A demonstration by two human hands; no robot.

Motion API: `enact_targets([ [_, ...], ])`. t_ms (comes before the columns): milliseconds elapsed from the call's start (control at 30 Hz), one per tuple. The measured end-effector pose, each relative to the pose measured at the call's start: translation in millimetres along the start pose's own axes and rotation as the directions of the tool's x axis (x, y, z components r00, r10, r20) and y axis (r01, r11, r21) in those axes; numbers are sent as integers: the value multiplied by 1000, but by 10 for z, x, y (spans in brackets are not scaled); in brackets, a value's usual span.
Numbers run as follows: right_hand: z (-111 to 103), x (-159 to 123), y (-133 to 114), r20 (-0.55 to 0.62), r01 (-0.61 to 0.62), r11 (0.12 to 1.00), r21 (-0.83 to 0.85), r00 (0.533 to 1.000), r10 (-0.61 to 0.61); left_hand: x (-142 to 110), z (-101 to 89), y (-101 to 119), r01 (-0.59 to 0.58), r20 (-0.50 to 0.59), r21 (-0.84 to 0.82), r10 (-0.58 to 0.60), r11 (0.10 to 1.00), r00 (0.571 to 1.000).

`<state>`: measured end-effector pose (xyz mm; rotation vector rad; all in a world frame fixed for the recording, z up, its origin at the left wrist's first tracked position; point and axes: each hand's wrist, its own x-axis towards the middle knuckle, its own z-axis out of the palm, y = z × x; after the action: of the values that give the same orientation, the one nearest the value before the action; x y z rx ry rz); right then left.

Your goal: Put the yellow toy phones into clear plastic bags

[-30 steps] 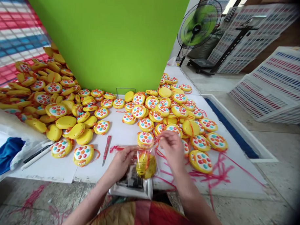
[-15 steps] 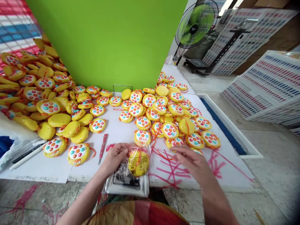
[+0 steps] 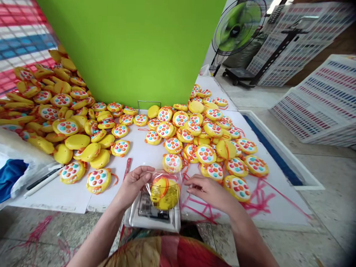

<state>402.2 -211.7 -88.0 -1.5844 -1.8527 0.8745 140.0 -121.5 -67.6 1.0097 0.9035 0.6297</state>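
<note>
Right now your left hand (image 3: pixel 134 183) pinches the top edge of the clear bag (image 3: pixel 164 189), holding it steady with the yellow toy (image 3: pixel 164 193) inside. Your right hand (image 3: pixel 211 191) touches the bag's other edge, fingers loosely curled. Behind the bag lie more toys (image 3: pixel 206 154).

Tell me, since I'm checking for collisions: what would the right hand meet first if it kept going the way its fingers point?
The right hand points left, so it would likely first meet the clear bag holding a yellow toy, which its fingers seem already to touch.
</note>
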Motion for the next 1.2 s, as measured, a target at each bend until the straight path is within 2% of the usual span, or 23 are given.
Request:
enact_targets([
  [67,-50,-72,21,-96,-52,996,-71,994,45,15,-40,-2,6,-15,25,-6,1000,1000],
  [100,-90,-110,8,-125,-84,996,-42,989,78,23,-52,0,8,-14,27,-7,1000,1000],
  [167,-182,-176,-50,-87,-109,983,146,989,122,36,-60,8,7,-5,21,-7,1000,1000],
  [233,-257,-211,-118,-8,-111,935,338,993,121,42,-51,22,6,1,20,-6,1000,1000],
  [267,-279,-213,-142,1,-111,924,365,993,118,42,-43,29,4,-2,22,-4,1000,1000],
  [333,-285,-183,-165,-57,-121,952,282,988,142,37,-21,39,-1,-3,25,1,1000,1000],
  [400,-247,-121,-171,-112,-136,971,198,981,160,28,9,40,-6,2,27,6,1000,1000],
  [567,-44,79,-273,-70,-104,922,372,988,140,9,114,33,-25,70,-11,25,1000,997],
  [733,119,218,-328,-158,-81,905,418,974,160,2,119,46,6,45,9,-6,1000,999],
  [833,152,229,-266,-187,-96,850,519,957,222,-6,55,41,67,54,-3,-67,998,996],
  [967,180,204,-214,-216,-105,770,630,928,303,-27,-24,25,73,118,-35,-68,997,991],
  [1067,188,177,-193,-231,-105,763,638,919,320,-47,-47,10,72,123,7,-72,997,990],
  [1200,202,143,-104,-258,-57,791,609,929,266,-77,-32,-1,72,87,-21,-70,997,994],
])
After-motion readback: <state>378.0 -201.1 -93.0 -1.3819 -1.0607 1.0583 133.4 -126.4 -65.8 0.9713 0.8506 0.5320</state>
